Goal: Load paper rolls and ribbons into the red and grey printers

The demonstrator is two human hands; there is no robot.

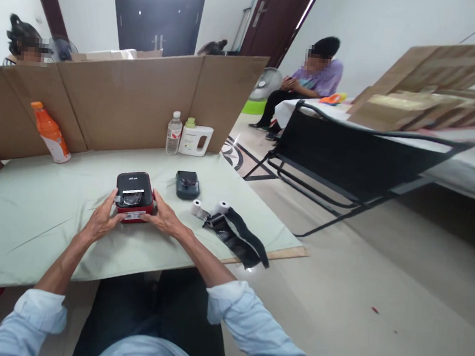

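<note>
A small red and black label printer [134, 196] stands on the pale green table cover [30, 210] in front of me. My left hand [103, 219] grips its left side and my right hand [162, 216] grips its right side, fingers curled against the casing. A second dark device [187, 185] lies just behind and to the right. Two white paper rolls [195, 206] [221, 206] lie to the right of my right hand, beside a black strap or ribbon [238, 236] that trails toward the table's edge.
A cardboard screen [123, 101] stands along the table's back. Against it are an orange bottle [50, 133], a clear water bottle [173, 133] and a white jug [196, 139]. A black folding chair [347, 154] stands to the right. One person sits beyond it, another behind the screen.
</note>
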